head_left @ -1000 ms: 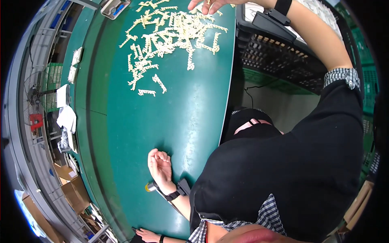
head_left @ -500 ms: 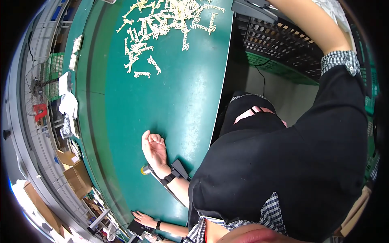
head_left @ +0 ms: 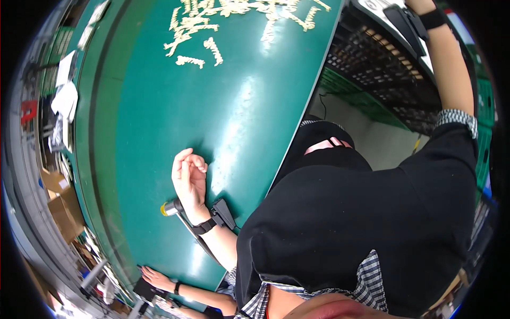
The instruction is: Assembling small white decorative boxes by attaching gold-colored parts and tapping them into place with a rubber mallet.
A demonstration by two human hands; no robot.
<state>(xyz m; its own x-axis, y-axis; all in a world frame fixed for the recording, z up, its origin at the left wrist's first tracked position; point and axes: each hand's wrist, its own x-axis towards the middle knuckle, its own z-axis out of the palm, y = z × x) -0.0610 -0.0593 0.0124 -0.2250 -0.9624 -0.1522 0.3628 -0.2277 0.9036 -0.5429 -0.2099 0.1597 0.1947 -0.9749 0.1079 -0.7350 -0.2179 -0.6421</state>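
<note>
My left hand (head_left: 189,178) rests on the green table (head_left: 159,117), its fingers loosely curled and slightly apart, with nothing seen in it. A black strap and a small black device (head_left: 224,213) are on that wrist. Beside the wrist lies a metal cylinder with a yellow end (head_left: 171,207), joined to a thin bar. My right hand (head_left: 421,5) is cut off by the top edge above a black crate (head_left: 366,58), so its fingers are hidden; its wrist carries a similar device (head_left: 408,27). A pile of pale yellow, twisted strips (head_left: 234,8) lies on the far table, beyond my left hand.
At lower left, another person's hand (head_left: 156,277) lies on the table by a black box (head_left: 149,290). Cardboard boxes (head_left: 66,212) and white bags (head_left: 65,101) line the left side. A green crate (head_left: 366,95) stands under the black one.
The view has shifted, so the strips sit higher in it. My right wrist and its device have come into sight at the top. My left hand stays curled on the table.
</note>
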